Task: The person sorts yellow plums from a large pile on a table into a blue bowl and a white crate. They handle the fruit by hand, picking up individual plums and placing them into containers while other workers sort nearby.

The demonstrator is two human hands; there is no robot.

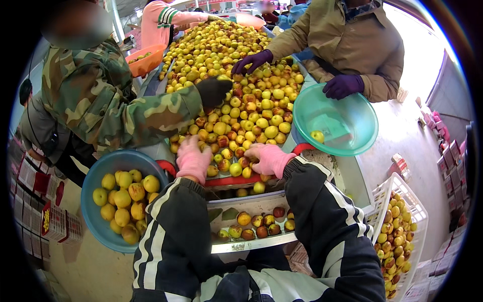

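A sloping heap of yellow-green and red-brown jujubes (241,98) lies before me on a sorting table. My left hand (193,158), in a pink fingerless glove, rests at the heap's near left edge, its fingers apart over the fruit. Opposite it, my right hand (269,158), gloved the same way, bends its fingers against several jujubes; whether it grips one is hidden. Between both hands, loose fruit lies close to the red padded lip (234,181). Below that lip, a pale tray (260,205) holds several darker, browned jujubes and leaves.
A blue basin (94,226) with jujubes stands left; a green basin (339,124) with one is right. A co-worker's black-gloved hand (214,91) and another's purple-gloved hands (253,62) reach close by. A white crate (419,226) of jujubes sits low right. An orange basin (145,64) stands farther back.
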